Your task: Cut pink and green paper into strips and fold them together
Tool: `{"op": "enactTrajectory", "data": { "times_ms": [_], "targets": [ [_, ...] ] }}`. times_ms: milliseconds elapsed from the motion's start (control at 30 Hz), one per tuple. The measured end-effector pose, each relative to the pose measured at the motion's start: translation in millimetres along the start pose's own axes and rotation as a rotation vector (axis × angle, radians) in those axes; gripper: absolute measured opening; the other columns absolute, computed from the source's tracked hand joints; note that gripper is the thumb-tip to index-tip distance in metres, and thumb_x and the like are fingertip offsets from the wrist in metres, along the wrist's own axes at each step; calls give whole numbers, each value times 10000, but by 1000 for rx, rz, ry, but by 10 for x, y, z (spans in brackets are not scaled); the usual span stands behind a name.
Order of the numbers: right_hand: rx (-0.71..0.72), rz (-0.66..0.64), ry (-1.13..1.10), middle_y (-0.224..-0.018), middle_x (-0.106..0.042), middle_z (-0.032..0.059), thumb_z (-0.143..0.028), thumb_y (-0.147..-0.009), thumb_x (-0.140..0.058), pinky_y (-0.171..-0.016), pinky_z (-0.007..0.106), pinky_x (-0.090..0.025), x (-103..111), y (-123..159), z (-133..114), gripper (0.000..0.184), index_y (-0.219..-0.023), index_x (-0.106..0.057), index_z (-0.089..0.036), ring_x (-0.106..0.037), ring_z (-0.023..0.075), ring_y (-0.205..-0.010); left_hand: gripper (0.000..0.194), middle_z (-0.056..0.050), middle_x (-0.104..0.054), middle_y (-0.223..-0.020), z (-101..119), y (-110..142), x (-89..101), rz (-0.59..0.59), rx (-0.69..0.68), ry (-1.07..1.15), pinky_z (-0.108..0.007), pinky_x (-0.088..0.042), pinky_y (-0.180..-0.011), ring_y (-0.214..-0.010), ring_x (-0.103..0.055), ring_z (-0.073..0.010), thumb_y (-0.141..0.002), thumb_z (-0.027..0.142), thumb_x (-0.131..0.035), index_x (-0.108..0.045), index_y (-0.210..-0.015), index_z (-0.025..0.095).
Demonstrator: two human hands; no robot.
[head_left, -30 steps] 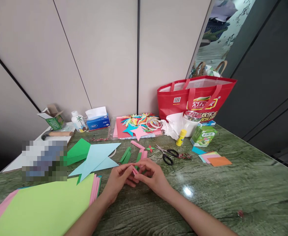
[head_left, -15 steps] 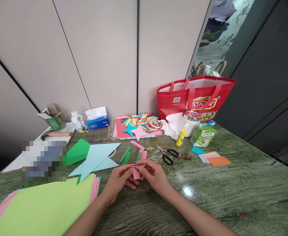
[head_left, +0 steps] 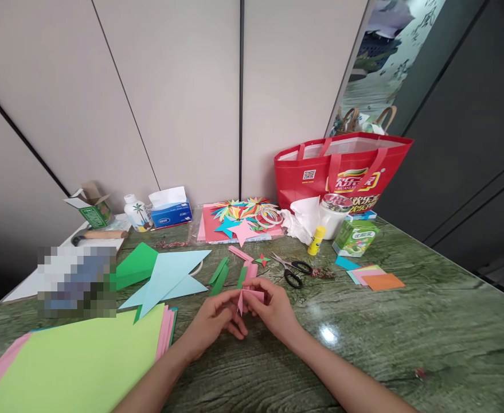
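In the middle of the head view, a small folded pink paper piece (head_left: 252,295) is held up between my two hands, just above the table. My right hand (head_left: 271,304) pinches it between thumb and fingers. My left hand (head_left: 215,318) has its curled fingers against the paper's left side, the thumb drawn back a little; part of that contact is hidden. Just beyond lie folded green paper strips (head_left: 220,274), pink strips (head_left: 239,253) and a small red-and-green paper star (head_left: 262,260). Black-handled scissors (head_left: 293,278) rest right of these.
Light blue paper (head_left: 170,281) and a stack of coloured sheets (head_left: 88,355) lie left. Behind are a tissue box (head_left: 172,214), paper stars (head_left: 243,229), a glue stick (head_left: 316,241), a mug (head_left: 331,221) and a red bag (head_left: 312,172). A green carton (head_left: 355,238) and small paper squares (head_left: 381,281) are right.
The pink paper has turned, so one flap now points right under my right fingers and a narrow point hangs down. My left thumb has drawn back from it.
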State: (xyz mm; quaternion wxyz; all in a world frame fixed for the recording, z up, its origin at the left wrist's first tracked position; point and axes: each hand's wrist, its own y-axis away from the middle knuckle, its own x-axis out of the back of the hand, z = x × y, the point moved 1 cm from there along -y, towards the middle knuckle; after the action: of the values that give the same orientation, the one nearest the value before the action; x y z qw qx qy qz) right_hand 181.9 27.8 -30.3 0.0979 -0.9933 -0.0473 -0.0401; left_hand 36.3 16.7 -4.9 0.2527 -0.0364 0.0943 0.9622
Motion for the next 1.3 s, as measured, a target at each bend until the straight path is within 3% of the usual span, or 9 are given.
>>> {"op": "enactTrajectory", "data": {
  "times_ms": [133,267,467,667,800,1000,1100,1200,1300],
  "targets": [
    [-41,-12,-59,-680,-560,4,-333,-719,-580,-415,208,-448,-14,-7,-25,209,-834,-570,-159,-518,108,-496,398,-6,-610,-621,0,-8,-31,67,-75,-187,-254,-487,-534,-545,-582,-139,-717,280,-583,-549,-1094,156],
    [-45,-80,-77,-634,-536,-24,-334,-725,-576,-407,194,-436,-32,13,-34,203,-849,-547,-176,-481,86,-456,256,-11,-615,-556,28,-10,-27,191,-110,-233,-241,-484,-501,-493,-568,-133,-733,348,-550,-634,-846,134],
    [-52,-157,-154,-693,-549,-22,-331,-746,-562,-433,195,-446,-57,37,-48,208,-896,-503,-199,-504,80,-459,281,-33,-638,-490,32,-15,15,328,-83,-192,-255,-501,-488,-457,-597,-151,-716,373,-545,-612,-577,138],
    [8,-98,-85,-674,-527,-12,-329,-823,-432,-475,214,-456,-17,21,-99,203,-842,-580,-191,-546,99,-492,250,-64,-692,-585,31,-24,50,427,-81,-143,-276,-524,-518,-518,-638,-181,-701,354,-569,-650,-632,127],
    [58,-118,-77,-823,-558,22,-244,-833,-366,-513,230,-471,14,25,-105,251,-849,-613,-201,-563,97,-531,243,-60,-691,-564,57,-15,59,467,-68,-155,-275,-520,-506,-486,-633,-180,-689,348,-580,-646,-611,128],
    [159,-134,-7,-849,-573,29,-80,-734,-397,-503,214,-462,3,14,-49,311,-878,-636,-219,-529,84,-525,252,-55,-681,-532,53,-18,68,484,-60,-150,-264,-508,-487,-460,-626,-173,-679,357,-584,-629,-581,130],
    [187,-113,34,-851,-597,33,-19,-670,-416,-511,205,-453,0,8,-48,375,-879,-646,-229,-559,126,-659,243,-59,-681,-529,41,-22,72,476,-51,-147,-264,-506,-485,-459,-625,-173,-679,350,-584,-631,-592,127],
    [236,-94,106,-842,-621,42,-13,-671,-465,-573,227,-444,5,6,-70,345,-859,-658,-229,-566,163,-793,237,-56,-680,-527,43,-20,68,468,-50,-161,-266,-505,-484,-457,-623,-172,-682,345,-580,-633,-597,130],
    [278,-84,145,-860,-613,53,-49,-703,-512,-605,244,-431,15,5,-84,275,-848,-667,-225,-569,164,-798,230,-53,-684,-541,46,-19,63,456,-52,-177,-266,-507,-486,-455,-621,-167,-688,338,-574,-637,-609,132]
  ]
}}
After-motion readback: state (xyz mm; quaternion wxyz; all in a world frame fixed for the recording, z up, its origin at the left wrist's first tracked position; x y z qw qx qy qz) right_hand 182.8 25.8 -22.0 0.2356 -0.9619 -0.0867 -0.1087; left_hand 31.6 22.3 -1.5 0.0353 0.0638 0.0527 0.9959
